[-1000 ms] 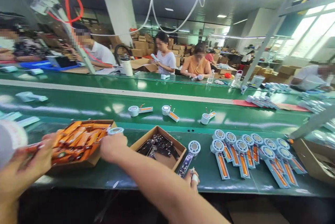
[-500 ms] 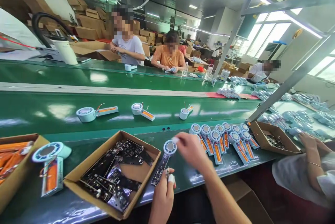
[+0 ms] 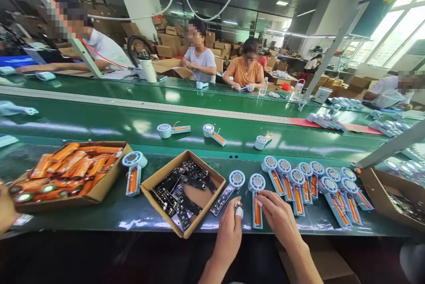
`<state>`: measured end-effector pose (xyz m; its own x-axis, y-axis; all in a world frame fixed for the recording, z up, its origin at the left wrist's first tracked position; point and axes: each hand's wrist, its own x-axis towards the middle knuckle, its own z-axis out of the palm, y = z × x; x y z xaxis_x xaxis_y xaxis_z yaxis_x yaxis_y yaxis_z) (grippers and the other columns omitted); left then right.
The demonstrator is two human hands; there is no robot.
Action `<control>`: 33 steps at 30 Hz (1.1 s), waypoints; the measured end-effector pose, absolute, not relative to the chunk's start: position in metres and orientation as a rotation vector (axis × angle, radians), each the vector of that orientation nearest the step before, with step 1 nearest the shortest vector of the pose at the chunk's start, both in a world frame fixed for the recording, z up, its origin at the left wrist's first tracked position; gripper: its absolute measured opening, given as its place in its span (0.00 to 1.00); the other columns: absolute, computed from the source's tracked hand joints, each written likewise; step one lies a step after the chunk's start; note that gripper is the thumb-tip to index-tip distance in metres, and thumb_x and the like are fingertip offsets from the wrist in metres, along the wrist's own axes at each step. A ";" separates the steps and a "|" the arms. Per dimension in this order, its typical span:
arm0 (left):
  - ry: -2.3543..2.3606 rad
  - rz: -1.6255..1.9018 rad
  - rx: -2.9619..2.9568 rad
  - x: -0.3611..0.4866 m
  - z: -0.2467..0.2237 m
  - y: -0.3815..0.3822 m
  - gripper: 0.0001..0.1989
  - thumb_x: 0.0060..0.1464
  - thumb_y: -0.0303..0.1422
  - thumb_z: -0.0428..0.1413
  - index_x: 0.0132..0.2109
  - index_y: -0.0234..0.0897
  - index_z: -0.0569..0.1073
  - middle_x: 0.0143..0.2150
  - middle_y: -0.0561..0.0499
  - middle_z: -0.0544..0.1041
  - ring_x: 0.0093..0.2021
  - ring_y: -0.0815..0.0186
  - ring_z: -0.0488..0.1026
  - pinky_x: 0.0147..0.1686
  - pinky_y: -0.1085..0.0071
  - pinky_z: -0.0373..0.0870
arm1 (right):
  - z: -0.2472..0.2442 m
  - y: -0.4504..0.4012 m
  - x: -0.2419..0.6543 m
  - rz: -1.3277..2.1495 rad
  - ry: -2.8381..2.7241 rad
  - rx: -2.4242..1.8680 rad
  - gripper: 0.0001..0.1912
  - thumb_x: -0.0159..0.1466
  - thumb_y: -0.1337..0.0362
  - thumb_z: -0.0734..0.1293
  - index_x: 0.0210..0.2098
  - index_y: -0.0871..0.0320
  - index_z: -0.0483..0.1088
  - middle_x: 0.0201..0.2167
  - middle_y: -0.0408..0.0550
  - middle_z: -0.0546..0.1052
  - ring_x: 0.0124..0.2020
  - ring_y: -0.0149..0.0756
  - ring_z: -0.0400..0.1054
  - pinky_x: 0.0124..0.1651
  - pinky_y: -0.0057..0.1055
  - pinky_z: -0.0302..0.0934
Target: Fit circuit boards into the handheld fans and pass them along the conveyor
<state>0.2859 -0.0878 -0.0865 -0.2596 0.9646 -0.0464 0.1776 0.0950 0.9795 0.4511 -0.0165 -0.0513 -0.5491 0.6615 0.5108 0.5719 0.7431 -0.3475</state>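
My left hand [image 3: 229, 224] is closed in a pinch by the lower end of a light-blue handheld fan [image 3: 237, 179]. A dark circuit board [image 3: 222, 201] lies along that fan's handle. White covering shows on a fingertip, and the small thing in the pinch cannot be made out. Just to the right lies a second handheld fan [image 3: 256, 182], its handle holding an orange battery [image 3: 257, 212]. My right hand [image 3: 279, 215] has its fingers closed at the upper handle of this fan, partly hiding it. Several similar fans [image 3: 297, 178] lie grouped beyond my right hand.
A cardboard box of circuit boards [image 3: 212, 177] stands left of my hands. Farther left are another fan [image 3: 133, 160] and a box of orange batteries [image 3: 114, 164]. Several fans, one a blue-white fan [image 3: 164, 131], lie on the green belt [image 3: 139, 127]. Co-workers sit across it.
The view has swung left, bringing the battery box fully in. My right hand has moved from beside the head of the circuit-board fan to the handle of the fan on its right.
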 end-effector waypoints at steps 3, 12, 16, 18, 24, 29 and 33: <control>1.500 1.242 1.146 0.291 -0.082 -0.082 0.15 0.60 0.38 0.46 0.47 0.39 0.72 0.48 0.40 0.79 0.51 0.53 0.75 0.54 0.56 0.68 | -0.056 -0.029 0.446 0.342 -2.260 -0.821 0.14 0.73 0.67 0.59 0.48 0.53 0.76 0.44 0.51 0.81 0.43 0.38 0.78 0.45 0.30 0.73; 1.485 1.275 0.910 0.286 -0.076 -0.088 0.12 0.59 0.41 0.49 0.41 0.40 0.71 0.40 0.46 0.77 0.41 0.58 0.75 0.43 0.62 0.73 | -0.078 -0.036 0.427 0.316 -2.120 -0.932 0.12 0.73 0.66 0.59 0.46 0.56 0.75 0.36 0.49 0.83 0.34 0.38 0.79 0.36 0.29 0.73; 1.393 1.233 0.763 0.301 -0.082 -0.087 0.17 0.56 0.45 0.49 0.43 0.39 0.69 0.34 0.50 0.74 0.30 0.62 0.74 0.32 0.65 0.74 | -0.071 -0.028 0.430 0.364 -2.140 -0.868 0.13 0.73 0.65 0.59 0.45 0.54 0.76 0.36 0.47 0.83 0.34 0.38 0.80 0.37 0.28 0.74; 1.352 1.215 0.714 0.307 -0.085 -0.087 0.18 0.56 0.47 0.48 0.43 0.38 0.68 0.32 0.51 0.73 0.24 0.66 0.71 0.24 0.68 0.71 | -0.069 -0.026 0.432 0.361 -2.176 -0.825 0.13 0.73 0.65 0.59 0.44 0.54 0.76 0.35 0.47 0.83 0.32 0.38 0.80 0.35 0.27 0.73; 1.407 1.264 0.749 0.303 -0.079 -0.083 0.16 0.55 0.48 0.54 0.37 0.38 0.69 0.32 0.54 0.71 0.28 0.68 0.68 0.30 0.72 0.67 | -0.071 -0.028 0.439 0.276 -2.225 -0.835 0.13 0.74 0.64 0.57 0.47 0.54 0.73 0.34 0.48 0.82 0.32 0.38 0.78 0.33 0.29 0.72; 1.464 1.266 0.849 0.301 -0.076 -0.074 0.11 0.54 0.40 0.58 0.36 0.37 0.72 0.35 0.51 0.74 0.38 0.62 0.69 0.41 0.68 0.67 | -0.077 -0.026 0.446 0.301 -2.268 -0.771 0.12 0.73 0.65 0.59 0.49 0.51 0.73 0.40 0.50 0.81 0.37 0.42 0.75 0.39 0.37 0.73; 1.467 1.231 0.878 0.299 -0.080 -0.069 0.09 0.53 0.38 0.57 0.31 0.37 0.71 0.30 0.52 0.73 0.34 0.64 0.68 0.38 0.68 0.66 | -0.086 -0.024 0.454 0.376 -2.267 -0.806 0.17 0.72 0.66 0.59 0.57 0.50 0.69 0.41 0.51 0.81 0.40 0.43 0.76 0.40 0.36 0.74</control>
